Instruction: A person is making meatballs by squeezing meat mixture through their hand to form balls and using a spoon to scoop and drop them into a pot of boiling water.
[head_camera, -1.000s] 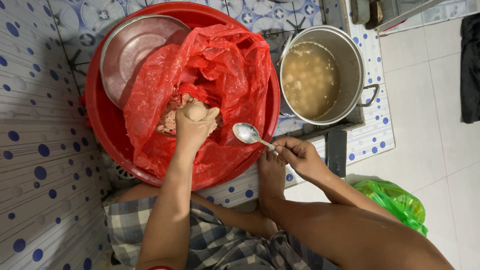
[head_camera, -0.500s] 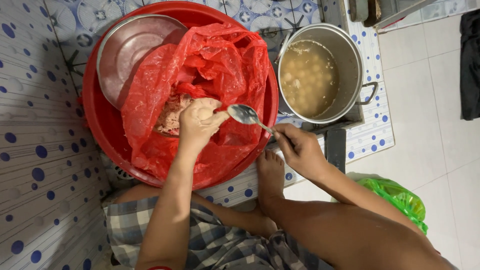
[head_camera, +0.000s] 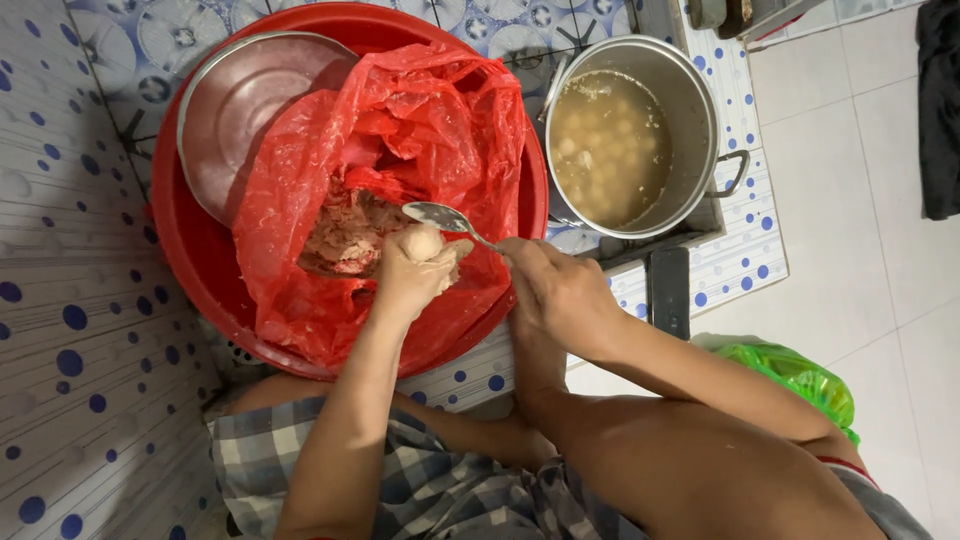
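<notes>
Pink paste ball (head_camera: 421, 241) sits squeezed up from your clenched left hand (head_camera: 408, 275); your right hand (head_camera: 560, 290) grips a metal spoon (head_camera: 440, 217) touching it, above the red bag (head_camera: 400, 120) of minced paste (head_camera: 345, 230); the steel pot (head_camera: 700, 130) holds broth and pale balls.

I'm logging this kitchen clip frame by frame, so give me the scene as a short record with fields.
Left hand: squeezes a pale ball of meat paste out of the top of the fist
Right hand: holds a metal spoon, its bowl at the ball
Red plastic bag: open, minced meat inside
Red basin: holds the bag and a metal bowl
Metal pot: right of the basin, cloudy broth with pale balls
Green bag: on the floor by the knee
</notes>
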